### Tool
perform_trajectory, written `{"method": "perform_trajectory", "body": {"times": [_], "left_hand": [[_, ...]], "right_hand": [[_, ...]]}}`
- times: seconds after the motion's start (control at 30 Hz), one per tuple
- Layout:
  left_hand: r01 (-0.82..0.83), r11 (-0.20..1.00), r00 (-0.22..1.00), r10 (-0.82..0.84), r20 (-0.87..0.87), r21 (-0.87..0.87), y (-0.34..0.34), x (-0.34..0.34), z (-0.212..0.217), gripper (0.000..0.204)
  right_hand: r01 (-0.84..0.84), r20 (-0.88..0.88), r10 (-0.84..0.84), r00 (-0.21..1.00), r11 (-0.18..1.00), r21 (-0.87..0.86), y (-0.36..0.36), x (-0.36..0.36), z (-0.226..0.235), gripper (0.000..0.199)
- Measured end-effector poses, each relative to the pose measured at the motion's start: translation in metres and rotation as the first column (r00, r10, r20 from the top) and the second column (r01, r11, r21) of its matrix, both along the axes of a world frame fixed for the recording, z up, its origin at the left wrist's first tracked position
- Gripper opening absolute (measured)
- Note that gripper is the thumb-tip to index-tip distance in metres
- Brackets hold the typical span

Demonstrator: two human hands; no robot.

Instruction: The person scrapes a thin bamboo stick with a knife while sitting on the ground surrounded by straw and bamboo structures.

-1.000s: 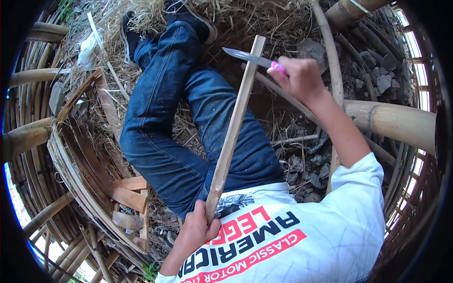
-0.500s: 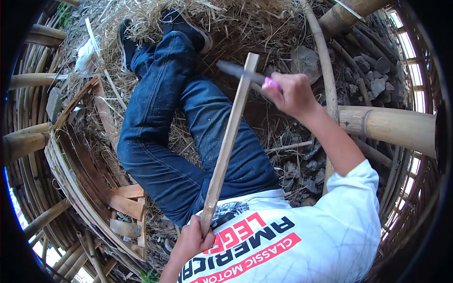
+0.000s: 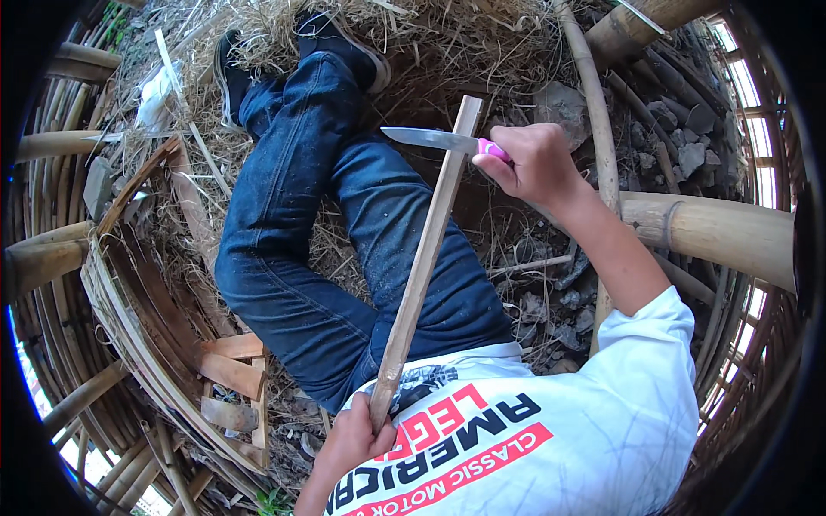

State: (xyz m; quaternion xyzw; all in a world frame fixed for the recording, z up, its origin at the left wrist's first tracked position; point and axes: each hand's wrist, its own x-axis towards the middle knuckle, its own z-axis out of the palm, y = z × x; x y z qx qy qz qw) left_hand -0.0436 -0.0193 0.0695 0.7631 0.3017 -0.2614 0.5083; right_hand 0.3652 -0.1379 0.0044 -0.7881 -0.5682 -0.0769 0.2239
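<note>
Slat (image 3: pixel 426 258) steadied in our left hand (image 3: pixel 353 439), knife (image 3: pixel 430 138) clenched in our right hand (image 3: pixel 533 163): mid-whittling, we judge; next stroke needs blade angled away from legs (image 3: pixel 292 215).

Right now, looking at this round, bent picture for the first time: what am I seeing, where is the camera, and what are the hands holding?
There is no machine here. The camera sits on a person's head and looks down; its wide lens bends the edges. The person sits on straw-covered ground, legs in blue jeans stretched out. The left hand grips the near end of a long wooden strip. The right hand holds a pink-handled knife, its blade lying across the strip near the far end. Bamboo poles and split slats lie around.
</note>
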Motion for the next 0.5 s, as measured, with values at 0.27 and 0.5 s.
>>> {"method": "perform_trajectory", "body": {"times": [0.27,0.5], "left_hand": [[0.167,0.984,0.986,-0.169,-0.016,-0.064,0.008,0.021,0.017,0.039],[-0.125,0.990,0.992,0.124,-0.024,-0.063,0.014,0.036,-0.005,0.028]], "right_hand": [[0.300,-0.102,-0.310,0.945,0.948,-0.103,-0.020,0.012,-0.012,0.049],[0.568,-0.494,-0.564,0.662,0.807,-0.159,-0.054,-0.008,-0.078,0.057]]}}
